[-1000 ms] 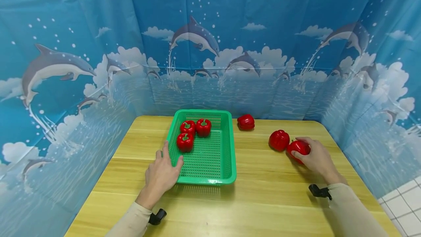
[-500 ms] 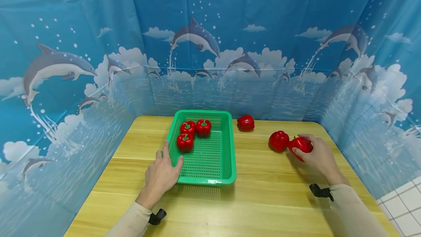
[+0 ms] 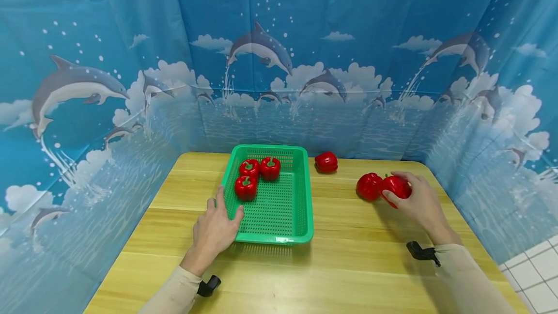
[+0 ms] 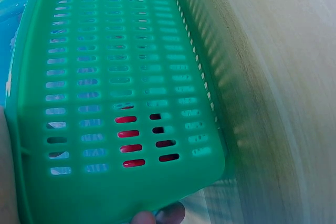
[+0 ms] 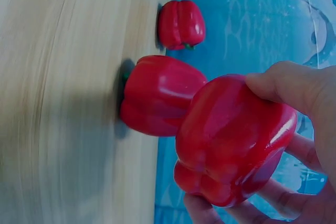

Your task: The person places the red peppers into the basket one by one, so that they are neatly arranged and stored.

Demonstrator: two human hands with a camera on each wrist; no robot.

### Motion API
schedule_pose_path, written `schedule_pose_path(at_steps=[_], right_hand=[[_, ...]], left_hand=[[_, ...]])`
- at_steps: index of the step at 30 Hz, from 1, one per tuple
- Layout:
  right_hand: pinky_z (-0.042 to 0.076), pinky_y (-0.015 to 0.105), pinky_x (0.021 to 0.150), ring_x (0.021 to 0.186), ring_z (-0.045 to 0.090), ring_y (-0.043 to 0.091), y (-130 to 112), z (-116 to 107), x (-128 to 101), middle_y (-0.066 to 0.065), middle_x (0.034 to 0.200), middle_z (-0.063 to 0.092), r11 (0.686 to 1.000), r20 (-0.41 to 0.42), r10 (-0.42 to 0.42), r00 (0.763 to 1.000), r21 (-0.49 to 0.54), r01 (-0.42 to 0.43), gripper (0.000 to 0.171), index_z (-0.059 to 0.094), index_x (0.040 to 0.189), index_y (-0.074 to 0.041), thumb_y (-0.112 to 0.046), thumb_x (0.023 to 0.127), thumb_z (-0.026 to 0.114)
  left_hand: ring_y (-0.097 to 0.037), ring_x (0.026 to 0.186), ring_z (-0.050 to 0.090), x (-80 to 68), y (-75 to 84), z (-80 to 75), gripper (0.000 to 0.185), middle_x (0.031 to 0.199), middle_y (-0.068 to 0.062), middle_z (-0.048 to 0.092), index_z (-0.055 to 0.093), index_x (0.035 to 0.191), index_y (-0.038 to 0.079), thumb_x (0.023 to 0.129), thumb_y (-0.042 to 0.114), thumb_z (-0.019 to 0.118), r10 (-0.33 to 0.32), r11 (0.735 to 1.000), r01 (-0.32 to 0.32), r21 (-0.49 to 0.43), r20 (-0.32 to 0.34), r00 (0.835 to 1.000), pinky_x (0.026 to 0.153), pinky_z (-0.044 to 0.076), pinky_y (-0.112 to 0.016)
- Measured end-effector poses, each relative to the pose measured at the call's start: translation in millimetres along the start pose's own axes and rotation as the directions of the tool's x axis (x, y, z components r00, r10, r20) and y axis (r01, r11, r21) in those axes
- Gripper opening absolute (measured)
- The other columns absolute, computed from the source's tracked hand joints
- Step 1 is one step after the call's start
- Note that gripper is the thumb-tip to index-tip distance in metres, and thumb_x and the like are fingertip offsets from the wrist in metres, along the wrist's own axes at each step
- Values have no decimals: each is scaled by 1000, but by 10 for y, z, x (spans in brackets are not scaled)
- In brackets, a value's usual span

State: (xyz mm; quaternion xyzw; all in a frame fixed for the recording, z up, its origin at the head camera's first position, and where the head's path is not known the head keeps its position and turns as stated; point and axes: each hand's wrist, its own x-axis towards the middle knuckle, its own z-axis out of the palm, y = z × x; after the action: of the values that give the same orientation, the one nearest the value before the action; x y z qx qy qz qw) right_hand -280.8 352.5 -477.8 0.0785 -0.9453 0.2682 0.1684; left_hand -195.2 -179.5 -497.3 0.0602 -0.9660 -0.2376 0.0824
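Observation:
My right hand [image 3: 420, 203] holds a red bell pepper [image 5: 236, 140] between thumb and fingers, raised off the tabletop in the right wrist view. Close behind it, another red bell pepper [image 3: 369, 186] rests on the wood. My left hand [image 3: 216, 227] grips the left side of a green perforated basket [image 3: 310, 207], thumb over the rim; fingertips [image 4: 143, 217] show at the wall's lower edge in the left wrist view. Inside the basket, three red bell peppers [image 3: 246, 188] stand grouped at the back left, stems up.
A further red bell pepper [image 3: 326, 162] lies on its side near the back edge, just right of the basket. The wooden table [image 3: 340, 265] meets a blue dolphin-print curtain [image 3: 279, 120] at the back and on both sides.
My right hand has lifted its bell pepper a little from the table and tilted it. The left hand and basket have stayed where they were.

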Motion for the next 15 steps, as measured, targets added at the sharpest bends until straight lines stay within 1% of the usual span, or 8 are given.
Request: schedule_pose_path(at_steps=[4,7,11,15], right_hand=[[68,66,86,122,62,55,-83,-9,-16,36,144,67,1000,-7,-9,1000,1,9,64,67,157,-3,-29,104,90],[67,68,88,122,63,55,-134,-19,-16,36,146,66,1000,-7,-13,1000,6,13,64,67,157,-3,-29,104,90],[67,67,88,121,66,55,-199,-19,-6,36,147,66,1000,-5,-21,1000,15,21,64,67,157,-3,-30,104,91],[67,70,90,120,67,56,-261,11,4,36,146,66,999,6,-32,999,21,32,65,67,157,-3,-29,103,92]], left_hand=[[-29,55,56,-7,-6,-3,97,163,-37,57,20,186,5,116,57,62,1,1000,-1,1,6,1000,48,46,-36],[-28,55,55,-8,-8,-6,97,164,-37,57,19,186,5,116,58,61,0,1000,0,2,6,1000,48,46,-36],[-28,55,55,2,-4,-4,97,161,-36,59,20,186,6,116,59,61,3,1000,-3,5,-2,1000,47,45,-35],[-28,55,55,2,-1,-4,97,159,-36,60,20,186,6,116,58,62,3,1000,-3,7,-3,1000,47,45,-36]])
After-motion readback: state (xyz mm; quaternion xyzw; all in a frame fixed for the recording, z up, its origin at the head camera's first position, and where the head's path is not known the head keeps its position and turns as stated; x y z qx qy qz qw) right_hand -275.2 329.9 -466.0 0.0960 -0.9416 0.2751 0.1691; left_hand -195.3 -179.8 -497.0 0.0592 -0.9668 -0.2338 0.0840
